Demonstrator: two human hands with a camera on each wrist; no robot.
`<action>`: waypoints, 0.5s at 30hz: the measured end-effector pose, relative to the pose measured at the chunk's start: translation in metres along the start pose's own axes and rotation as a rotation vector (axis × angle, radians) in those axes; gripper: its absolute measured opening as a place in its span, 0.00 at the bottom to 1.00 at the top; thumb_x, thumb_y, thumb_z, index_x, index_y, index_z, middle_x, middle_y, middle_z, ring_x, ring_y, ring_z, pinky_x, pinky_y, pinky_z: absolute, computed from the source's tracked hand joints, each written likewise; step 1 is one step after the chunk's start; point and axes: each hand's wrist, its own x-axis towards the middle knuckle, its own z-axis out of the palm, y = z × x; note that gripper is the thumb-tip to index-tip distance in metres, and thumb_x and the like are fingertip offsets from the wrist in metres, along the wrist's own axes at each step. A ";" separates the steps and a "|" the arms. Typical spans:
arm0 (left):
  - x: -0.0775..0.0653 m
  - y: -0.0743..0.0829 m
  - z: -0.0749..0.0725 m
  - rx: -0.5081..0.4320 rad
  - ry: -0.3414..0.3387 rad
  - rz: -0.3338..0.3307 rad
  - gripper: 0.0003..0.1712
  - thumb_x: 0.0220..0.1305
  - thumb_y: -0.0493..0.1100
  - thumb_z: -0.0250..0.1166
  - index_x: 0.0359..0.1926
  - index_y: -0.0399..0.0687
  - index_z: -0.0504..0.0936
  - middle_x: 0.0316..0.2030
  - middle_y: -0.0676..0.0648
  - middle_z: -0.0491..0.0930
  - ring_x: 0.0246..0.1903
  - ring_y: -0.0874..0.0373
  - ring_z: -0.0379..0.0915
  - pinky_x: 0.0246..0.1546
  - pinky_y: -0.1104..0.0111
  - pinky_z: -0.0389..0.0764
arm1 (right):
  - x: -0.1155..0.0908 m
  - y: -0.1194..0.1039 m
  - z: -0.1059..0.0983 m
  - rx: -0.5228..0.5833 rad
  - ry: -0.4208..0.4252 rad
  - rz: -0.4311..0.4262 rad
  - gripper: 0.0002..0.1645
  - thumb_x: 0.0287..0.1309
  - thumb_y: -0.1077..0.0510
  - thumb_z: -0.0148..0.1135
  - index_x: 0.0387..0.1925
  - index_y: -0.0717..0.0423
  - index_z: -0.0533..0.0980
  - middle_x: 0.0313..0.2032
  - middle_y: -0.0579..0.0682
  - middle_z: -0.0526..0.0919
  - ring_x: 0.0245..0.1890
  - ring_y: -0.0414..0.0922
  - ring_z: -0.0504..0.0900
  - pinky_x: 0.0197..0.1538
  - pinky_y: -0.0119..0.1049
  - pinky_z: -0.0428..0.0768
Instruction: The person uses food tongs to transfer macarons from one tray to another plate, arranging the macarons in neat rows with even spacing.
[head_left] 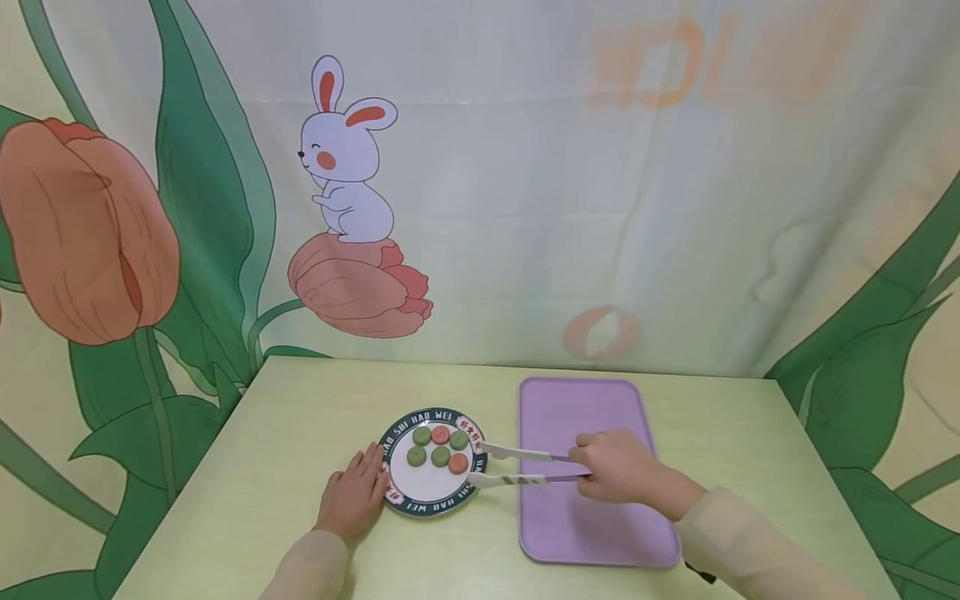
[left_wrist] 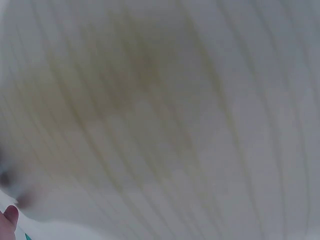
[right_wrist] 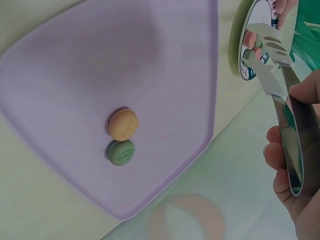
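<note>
My right hand [head_left: 617, 465] grips a pair of tongs [head_left: 528, 455] with white heads and shiny metal handles. The tongs' tips stand apart with nothing between them, at the right rim of a round plate [head_left: 423, 492] with a dark green lettered border. On the plate lie several green macarons [head_left: 422, 436] and two pinkish ones [head_left: 440, 435]. My left hand [head_left: 354, 492] rests at the plate's left rim, fingers extended. Under my right arm is a purple tray [head_left: 600, 533]. An orange macaron [right_wrist: 123, 124] and a green macaron [right_wrist: 121, 152] lie on it in the right wrist view.
The pale table [head_left: 315, 408] meets a curtain [head_left: 487, 208] printed with a rabbit and tulips. A small dark object [head_left: 701, 573] shows partly beneath the right sleeve. Whitish, blurred material [left_wrist: 200, 125] blocks most of the left wrist view.
</note>
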 end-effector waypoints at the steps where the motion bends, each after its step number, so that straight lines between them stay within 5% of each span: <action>1: 0.000 0.000 0.000 0.001 0.000 0.001 0.31 0.66 0.53 0.42 0.65 0.44 0.56 0.65 0.44 0.56 0.63 0.44 0.54 0.55 0.48 0.62 | -0.001 0.000 0.000 0.000 0.002 -0.002 0.08 0.29 0.58 0.59 0.12 0.48 0.66 0.13 0.39 0.60 0.12 0.35 0.53 0.13 0.28 0.52; 15: 0.000 0.000 0.000 -0.001 -0.003 -0.005 0.31 0.66 0.54 0.41 0.65 0.44 0.55 0.65 0.44 0.56 0.63 0.44 0.54 0.55 0.48 0.62 | -0.011 0.008 0.001 0.004 0.010 -0.016 0.08 0.28 0.57 0.59 0.12 0.47 0.66 0.13 0.38 0.60 0.13 0.34 0.52 0.14 0.26 0.51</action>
